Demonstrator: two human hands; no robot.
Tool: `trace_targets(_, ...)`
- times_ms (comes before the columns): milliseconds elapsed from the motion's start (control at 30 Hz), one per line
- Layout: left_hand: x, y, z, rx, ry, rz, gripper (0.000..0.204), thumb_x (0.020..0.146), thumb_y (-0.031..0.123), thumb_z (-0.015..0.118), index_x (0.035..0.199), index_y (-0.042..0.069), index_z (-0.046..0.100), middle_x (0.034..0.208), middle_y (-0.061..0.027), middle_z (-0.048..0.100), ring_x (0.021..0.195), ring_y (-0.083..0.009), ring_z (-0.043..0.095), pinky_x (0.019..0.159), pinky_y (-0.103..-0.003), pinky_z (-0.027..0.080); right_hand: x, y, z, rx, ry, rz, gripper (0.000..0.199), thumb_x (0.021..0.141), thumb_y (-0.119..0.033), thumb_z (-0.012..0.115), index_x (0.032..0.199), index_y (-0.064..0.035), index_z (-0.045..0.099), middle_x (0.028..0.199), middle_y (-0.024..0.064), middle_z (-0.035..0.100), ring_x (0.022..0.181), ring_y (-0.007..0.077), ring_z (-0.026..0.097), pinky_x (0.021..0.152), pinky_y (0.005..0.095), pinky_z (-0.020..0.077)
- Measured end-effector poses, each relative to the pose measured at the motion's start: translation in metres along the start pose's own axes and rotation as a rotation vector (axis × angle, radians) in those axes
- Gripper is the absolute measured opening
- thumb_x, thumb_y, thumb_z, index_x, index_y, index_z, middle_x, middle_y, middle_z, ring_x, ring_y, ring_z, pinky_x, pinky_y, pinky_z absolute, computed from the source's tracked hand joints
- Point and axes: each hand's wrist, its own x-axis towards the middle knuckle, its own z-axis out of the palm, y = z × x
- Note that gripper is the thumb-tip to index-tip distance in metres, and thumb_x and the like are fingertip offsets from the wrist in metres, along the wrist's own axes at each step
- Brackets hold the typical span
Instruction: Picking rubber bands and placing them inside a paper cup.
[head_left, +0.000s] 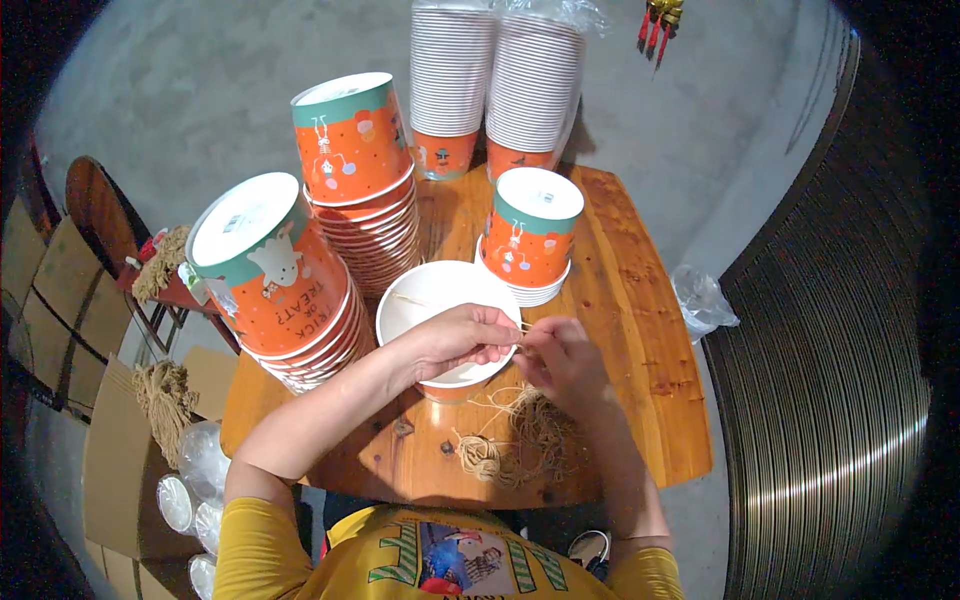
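Twine pinched between both hands' grips

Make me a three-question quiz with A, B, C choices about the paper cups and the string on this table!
1. Where does the loose bundle of tan twine lie?
A. inside a cup
B. on the wooden table, in front of the open cup
C. on the floor

2. What colour is the inside of the open orange paper cup under the hands?
A. white
B. blue
C. black

3. How do the three stacks of orange paper cups nearest the hands stand?
A. on their sides
B. mouths up
C. upside down, bottoms up

Answers:
1 B, the twine rests on the round wooden table near the person.
2 A, its wall shows white beside the left hand and right hand, which pinch a thin strand at its rim.
3 C, flat white bottoms face upward.
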Motion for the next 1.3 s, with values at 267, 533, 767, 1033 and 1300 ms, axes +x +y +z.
trace_targets(267,-0.004,0.006,0.008,-0.035,0.036,-0.014,0.007,0.087,0.011,0.061,0.087,0.004,0.058,0.071,0.0027,0.057,0.058,-0.0016,0.050,0.050,-0.013,0.040,-0.004,-0.002,0.000,0.128,-0.035,0.152,0.015,0.073,-0.005,0.071,0.082,-0.0041,0.058,0.087,0.0087,0.054,0.072,0.0198,0.058,0.059,0.0301,0.0481)
trace_targets(533,-0.001,0.003,0.007,-0.054,0.017,0.006,0.007,0.087,0.011,0.060,0.087,0.004,0.058,0.071,0.0024,0.057,0.058,-0.0019,0.051,0.050,-0.013,0.041,-0.007,-0.006,0.004,0.391,0.036,0.371,0.008,0.077,-0.001,0.064,0.082,-0.0041,0.058,0.085,0.0068,0.053,0.069,0.0155,0.055,0.061,0.0262,0.0447)
trace_targets(767,-0.002,0.005,0.007,-0.027,0.034,-0.040,0.009,0.087,0.012,0.061,0.086,0.004,0.058,0.069,0.0021,0.057,0.056,-0.0023,0.051,0.049,-0.013,0.041,-0.003,-0.001,-0.002,0.136,0.032,0.078,0.018,0.073,0.000,0.064,0.089,-0.0054,0.058,0.091,0.0109,0.054,0.077,0.0278,0.058,0.062,0.0345,0.0483)
trace_targets(1033,-0.001,0.003,0.008,-0.039,0.029,-0.054,0.009,0.087,0.012,0.061,0.086,0.004,0.058,0.070,0.0020,0.057,0.056,-0.0018,0.051,0.049,-0.013,0.041,-0.011,-0.008,0.006,0.310,0.020,0.280,0.014,0.075,-0.004,0.068,0.084,-0.0050,0.057,0.085,0.0062,0.051,0.071,0.0161,0.054,0.058,0.0283,0.0459)
trace_targets(1300,0.000,0.005,0.010,-0.153,0.000,-0.124,0.006,0.088,0.009,0.058,0.091,0.004,0.055,0.072,0.0010,0.058,0.057,-0.0027,0.054,0.050,-0.015,0.045,-0.013,-0.016,0.015,0.577,0.040,0.508,0.008,0.078,-0.006,0.067,0.080,-0.0037,0.059,0.081,0.0021,0.048,0.065,0.0090,0.048,0.058,0.0231,0.0407)
